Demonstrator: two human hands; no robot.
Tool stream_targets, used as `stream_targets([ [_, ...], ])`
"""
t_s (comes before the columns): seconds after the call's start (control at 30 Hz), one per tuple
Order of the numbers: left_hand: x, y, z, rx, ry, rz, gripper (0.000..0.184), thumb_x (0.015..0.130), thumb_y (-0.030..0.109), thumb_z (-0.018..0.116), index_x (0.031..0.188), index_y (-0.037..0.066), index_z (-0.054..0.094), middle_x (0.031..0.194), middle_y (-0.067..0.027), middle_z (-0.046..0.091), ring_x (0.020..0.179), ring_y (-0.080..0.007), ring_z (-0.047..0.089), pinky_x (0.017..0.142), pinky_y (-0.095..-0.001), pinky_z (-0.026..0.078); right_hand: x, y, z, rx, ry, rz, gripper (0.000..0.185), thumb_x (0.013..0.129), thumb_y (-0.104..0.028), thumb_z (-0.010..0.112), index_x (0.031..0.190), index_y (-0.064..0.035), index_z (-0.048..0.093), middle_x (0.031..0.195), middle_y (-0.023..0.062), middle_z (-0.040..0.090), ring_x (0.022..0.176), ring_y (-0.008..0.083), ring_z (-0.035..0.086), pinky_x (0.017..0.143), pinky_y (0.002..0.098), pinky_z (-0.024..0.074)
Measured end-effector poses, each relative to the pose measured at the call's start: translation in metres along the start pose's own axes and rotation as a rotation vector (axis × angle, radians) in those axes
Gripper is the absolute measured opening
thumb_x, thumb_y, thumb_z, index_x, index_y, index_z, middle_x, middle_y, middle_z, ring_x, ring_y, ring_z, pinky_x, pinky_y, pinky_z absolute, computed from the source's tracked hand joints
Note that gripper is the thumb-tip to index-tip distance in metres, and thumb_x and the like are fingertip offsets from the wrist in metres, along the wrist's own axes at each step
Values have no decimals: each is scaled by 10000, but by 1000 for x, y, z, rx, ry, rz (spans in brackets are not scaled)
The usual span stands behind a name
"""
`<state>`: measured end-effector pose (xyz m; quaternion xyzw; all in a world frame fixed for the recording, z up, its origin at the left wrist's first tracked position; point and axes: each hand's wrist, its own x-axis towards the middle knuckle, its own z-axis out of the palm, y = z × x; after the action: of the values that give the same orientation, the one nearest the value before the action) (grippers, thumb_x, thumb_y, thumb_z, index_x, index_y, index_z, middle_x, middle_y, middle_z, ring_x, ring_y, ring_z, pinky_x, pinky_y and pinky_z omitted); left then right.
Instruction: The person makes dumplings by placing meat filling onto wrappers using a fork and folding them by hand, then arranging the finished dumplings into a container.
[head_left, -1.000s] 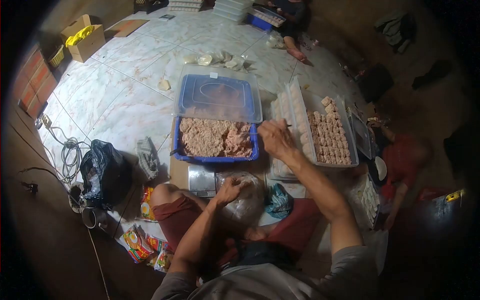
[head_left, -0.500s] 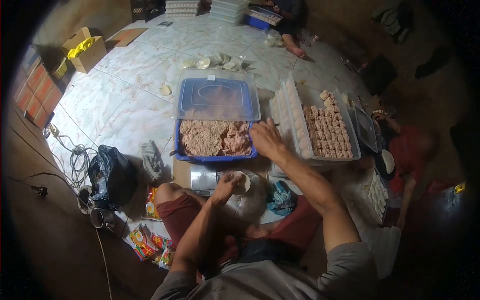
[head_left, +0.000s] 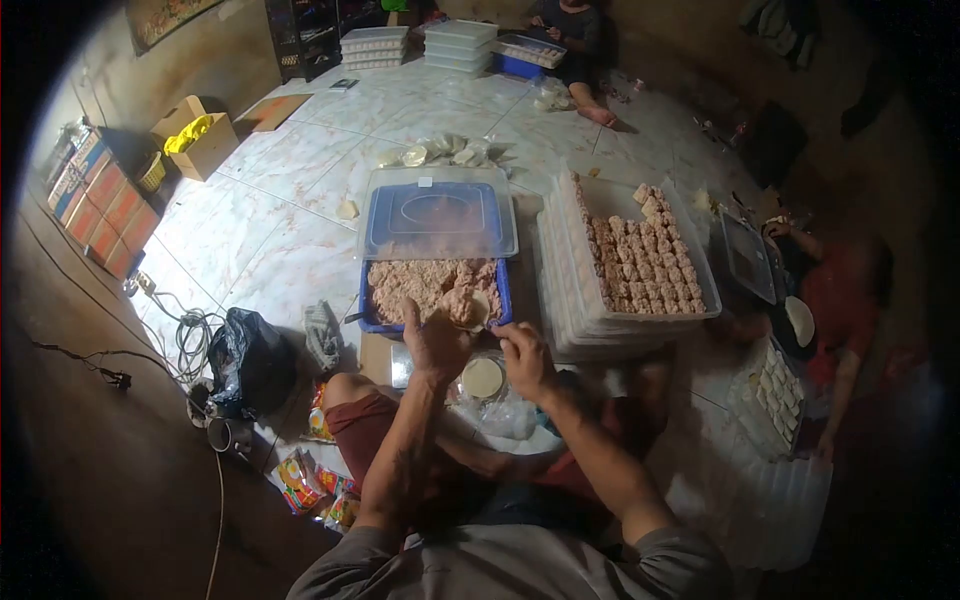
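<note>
My left hand (head_left: 437, 345) is raised over the near edge of a blue tub (head_left: 505, 285), thumb up, closed on a round pale dough wrapper (head_left: 480, 308) with pink meat on it. The tub holds minced meat filling (head_left: 410, 285), and a clear lid (head_left: 440, 215) covers its far half. Just right of the wrapper, my right hand (head_left: 527, 358) pinches the handle of a small utensil whose tip meets the wrapper; its exact kind is hard to make out. A stack of round wrappers (head_left: 484, 377) sits on plastic below my hands.
Right of the tub stand stacked clear trays (head_left: 575, 330), the top one filled with rows of meat dumplings (head_left: 645, 255). A black bag (head_left: 250, 355) and cables lie left. Another person (head_left: 850, 310) sits at right; a further one (head_left: 575, 45) sits at the back.
My left hand has moved up with the wrapper to the tub's near edge, and meat now lies on it. My right hand has come from the tub's right side down beside it. The view has shifted.
</note>
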<state>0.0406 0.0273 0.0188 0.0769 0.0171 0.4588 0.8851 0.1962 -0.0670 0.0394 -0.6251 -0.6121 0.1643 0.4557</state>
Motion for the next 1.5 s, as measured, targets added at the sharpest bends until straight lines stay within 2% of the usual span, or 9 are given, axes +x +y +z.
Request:
stream_targets([
  [0.07,-6,-1,6,24,-44,8,1013,918,764,434,1479,-77,369,1487,-208,479,1382,-348,441,1191,-481,299,-11,5,7,-74,73,-186,232,913,29,558,1105,-12,681,935,159,659,811,311,659,714,388,525],
  [0.33,-32,-4,-39,-288,208,45,899,933,666,526,1472,-40,387,1455,-219,511,1287,-341,552,1107,-463,434,-24,-32,-33,-456,-357,-178,160,869,-22,548,969,-56,667,918,193,595,848,391,655,726,489,535],
  [0.57,-62,-5,-64,-302,328,71,785,959,603,514,1431,-19,428,1446,-200,521,1269,-339,563,1129,-490,412,2,-64,-57,-503,-566,-87,162,875,-40,546,995,-69,650,938,179,591,884,402,660,775,493,543],
  [0.77,-74,18,-95,-84,306,90,665,983,595,479,1280,2,528,1306,-210,599,1173,-335,594,1068,-467,454,55,-30,-41,-892,-62,-304,60,872,-68,555,835,-79,601,879,118,576,841,311,593,796,441,408],
  [0.9,-76,4,-89,-74,333,-78,718,954,648,521,1254,-4,543,1264,-204,617,1183,-329,602,1051,-452,481,76,36,0,-1147,-70,-409,78,878,-133,580,825,-119,636,895,79,571,894,248,568,825,431,400],
  [1.07,-78,-9,-99,35,419,-115,775,956,639,525,1284,-63,505,1331,-270,573,1209,-373,589,1089,-482,452,79,14,-12,-890,-404,-405,117,886,-76,549,877,-99,663,879,73,580,926,267,585,858,447,361],
  [1.17,-65,-5,-94,-30,378,-140,827,966,620,524,1388,-85,431,1374,-278,547,1241,-385,577,1106,-490,440,78,13,-31,-716,-361,-208,118,914,-87,563,930,-90,681,954,83,628,975,278,609,892,440,346],
  [1.33,-49,12,-61,-231,227,-191,835,964,671,460,1404,-38,462,1382,-248,555,1252,-382,573,1140,-530,397,49,-28,-43,-233,-271,-37,141,916,-73,560,1004,-34,663,960,166,622,899,396,640,757,462,510],
  [1.5,-36,13,-23,-118,158,-146,908,948,741,391,1409,-37,463,1403,-237,546,1266,-396,552,1118,-540,400,-4,-37,-30,-327,-415,-78,173,893,-2,558,1026,-14,668,949,167,608,886,385,623,772,454,509],
])
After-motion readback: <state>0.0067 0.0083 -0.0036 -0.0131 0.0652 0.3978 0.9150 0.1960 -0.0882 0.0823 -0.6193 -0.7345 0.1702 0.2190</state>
